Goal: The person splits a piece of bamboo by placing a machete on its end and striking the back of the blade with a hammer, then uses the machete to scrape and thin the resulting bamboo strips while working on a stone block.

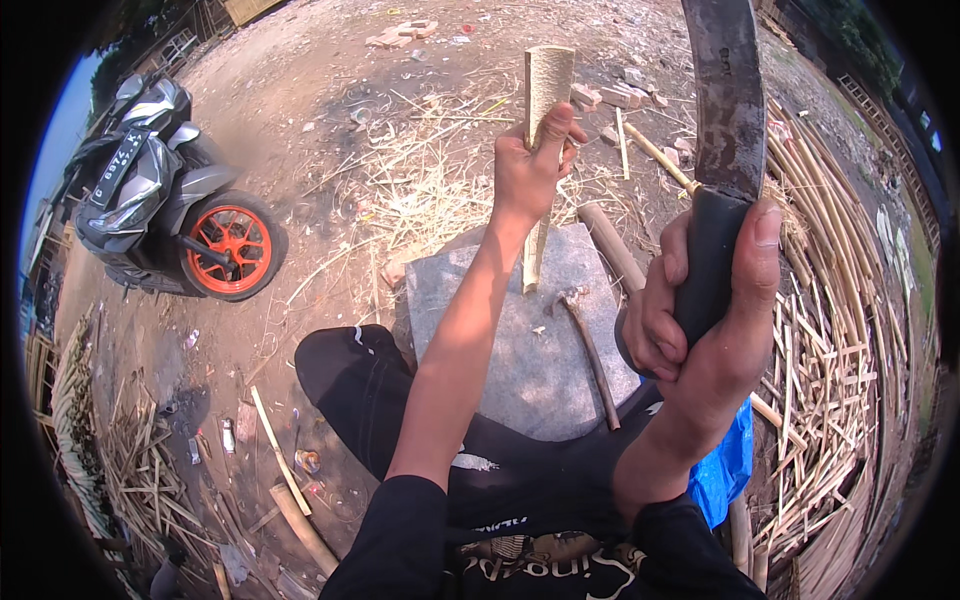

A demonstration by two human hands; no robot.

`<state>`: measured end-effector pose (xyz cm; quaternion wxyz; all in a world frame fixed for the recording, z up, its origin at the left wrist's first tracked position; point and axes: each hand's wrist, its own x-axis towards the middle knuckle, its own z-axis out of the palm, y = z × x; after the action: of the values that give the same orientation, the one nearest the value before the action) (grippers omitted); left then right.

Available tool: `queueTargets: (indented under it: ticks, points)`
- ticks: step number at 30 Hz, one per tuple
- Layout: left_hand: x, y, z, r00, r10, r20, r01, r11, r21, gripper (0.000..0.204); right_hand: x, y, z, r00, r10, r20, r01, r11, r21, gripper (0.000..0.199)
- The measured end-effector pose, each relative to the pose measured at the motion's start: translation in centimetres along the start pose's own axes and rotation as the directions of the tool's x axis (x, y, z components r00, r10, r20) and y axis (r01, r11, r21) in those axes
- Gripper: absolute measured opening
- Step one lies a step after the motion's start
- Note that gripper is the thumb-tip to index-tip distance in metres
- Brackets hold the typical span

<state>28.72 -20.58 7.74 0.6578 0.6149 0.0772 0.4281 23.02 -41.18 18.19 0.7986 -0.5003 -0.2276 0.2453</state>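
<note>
My left hand (538, 165) is closed around a split bamboo piece (549, 78), held upright with its pale inner side showing. The piece's lower end comes down over a grey slab (460, 300) in front of my lap; whether it touches the slab I cannot tell. In my right hand (715, 310), raised close to the camera, is a machete, gripped by its dark handle. Its broad, stained blade (728, 110) points up and runs out of the picture at the top. A hammer (592, 355) with a thin wooden handle lies on the slab between my forearms.
Bamboo shavings (420, 190) litter the ground beyond the slab. Long bamboo poles (825, 230) and piled split strips (815, 400) lie at the right, near a blue plastic sheet (728, 465). A grey motorcycle (150, 190) with an orange wheel stands at the left. Broken bricks (620, 95) lie farther off.
</note>
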Motion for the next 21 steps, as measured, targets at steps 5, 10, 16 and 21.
queueTargets:
  ticks: [5, 10, 16, 21]
  points:
    - [-0.7, 0.4, 0.0, 0.999, 0.018, -0.04, -0.02, 0.999, -0.039, 0.057, 0.3, 0.9, 1.3, 0.997, 0.078, -0.031, -0.082, 0.973, -0.216, 0.06]
    - [-0.9, 0.2, -0.5, 0.999, 0.004, -0.044, -0.007, 0.998, -0.066, 0.052, 0.6, 2.6, 1.1, 0.991, 0.134, -0.006, -0.134, 0.983, -0.129, 0.049]
    - [-0.8, 0.9, -0.6, 0.998, -0.002, -0.056, -0.001, 0.999, -0.047, 0.055, 0.5, 3.3, 0.9, 0.987, 0.161, 0.027, -0.158, 0.982, -0.102, 0.047]
    - [-0.5, 0.3, -1.0, 0.998, -0.005, -0.06, 0.003, 1.0, -0.025, 0.059, 0.5, 4.0, 1.4, 0.989, 0.15, 0.014, -0.144, 0.967, -0.209, 0.058]
